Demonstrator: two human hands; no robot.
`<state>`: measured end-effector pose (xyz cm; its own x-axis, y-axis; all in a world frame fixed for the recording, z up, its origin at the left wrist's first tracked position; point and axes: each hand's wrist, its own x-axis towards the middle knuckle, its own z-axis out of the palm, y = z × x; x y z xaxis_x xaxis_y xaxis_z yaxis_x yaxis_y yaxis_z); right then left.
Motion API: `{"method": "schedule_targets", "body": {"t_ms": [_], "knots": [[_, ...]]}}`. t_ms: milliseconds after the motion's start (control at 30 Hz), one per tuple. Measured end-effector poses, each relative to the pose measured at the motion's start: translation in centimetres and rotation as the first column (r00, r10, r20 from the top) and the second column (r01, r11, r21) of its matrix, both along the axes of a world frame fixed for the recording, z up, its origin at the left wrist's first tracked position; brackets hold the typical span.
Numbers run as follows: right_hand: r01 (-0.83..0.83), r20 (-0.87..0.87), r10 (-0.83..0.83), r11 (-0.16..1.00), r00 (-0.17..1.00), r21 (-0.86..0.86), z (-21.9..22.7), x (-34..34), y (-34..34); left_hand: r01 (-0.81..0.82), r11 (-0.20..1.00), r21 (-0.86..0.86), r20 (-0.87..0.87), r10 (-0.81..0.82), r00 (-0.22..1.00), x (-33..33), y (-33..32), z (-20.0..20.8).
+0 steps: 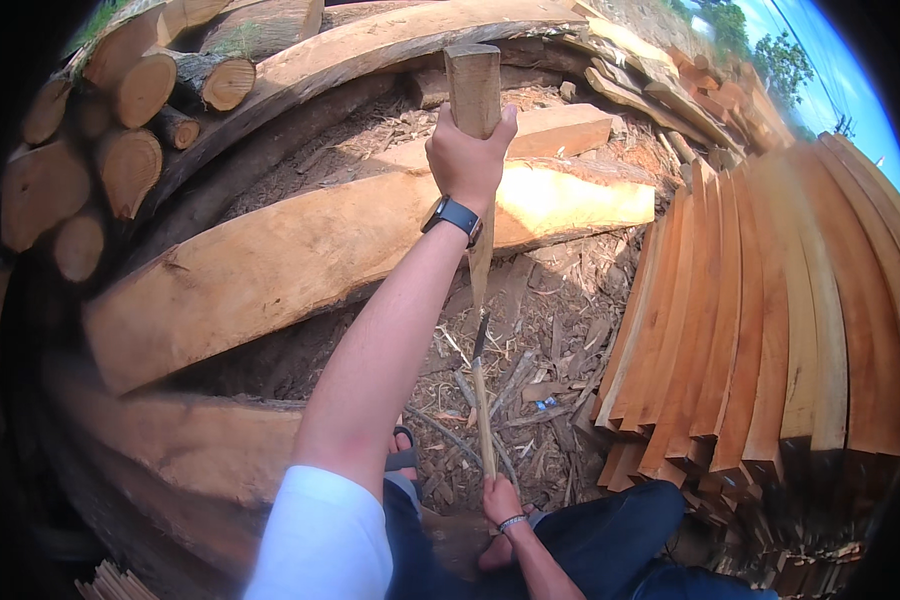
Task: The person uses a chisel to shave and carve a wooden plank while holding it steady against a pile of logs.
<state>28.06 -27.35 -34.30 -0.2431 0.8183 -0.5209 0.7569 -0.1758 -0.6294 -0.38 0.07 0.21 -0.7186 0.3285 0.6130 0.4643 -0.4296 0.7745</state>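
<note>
A squared wooden stake (473,90) rises in front of me, its lower part narrowing toward the ground litter. My left hand (468,160), with a dark watch at the wrist, is wrapped round it below its top end. Low in the view, my right hand (500,498), a bracelet on its wrist, grips a long thin tool (483,415) with a pale wooden handle and a dark end. That dark end points up and away from me, close to the stake's narrow lower part. Whether the two touch, I cannot tell. The tool's exact kind is unclear.
A thick sawn slab (260,265) lies crosswise behind the stake; another slab (210,440) is at near left. Cut logs (130,170) are piled at far left. Stacked boards (760,320) fill the right side. Bark and wood chips (560,350) cover the ground by my sandalled foot (402,455).
</note>
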Motion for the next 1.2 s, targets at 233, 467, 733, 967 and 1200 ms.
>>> {"method": "schedule_targets", "body": {"t_ms": [233,467,733,967,1200], "knots": [[0.193,-0.221,-0.108,0.894,0.969,0.406,2.3,-0.8,0.6,-0.032,0.998,0.051,-0.024,0.033,0.999,0.3,0.0,0.3],[-0.051,0.153,0.018,0.976,0.988,0.212,-1.9,1.1,-0.3,-0.023,0.999,0.04,-0.026,0.024,0.999,1.1,0.2,0.3],[0.222,-0.063,-0.214,0.906,0.975,0.361,4.4,-1.6,1.0,-0.037,0.999,0.017,-0.035,0.038,0.999,0.4,-0.2,0.3],[-0.069,0.114,0.069,0.998,0.991,-0.005,0.0,-0.2,-0.1,-0.025,0.999,0.027,-0.029,0.026,0.999,0.4,-0.2,0.5],[0.158,-0.116,-0.154,0.987,0.981,0.028,0.5,-0.3,-1.5,-0.01,0.999,0.035,-0.01,0.01,1.0,0.4,0.0,0.2]]}}
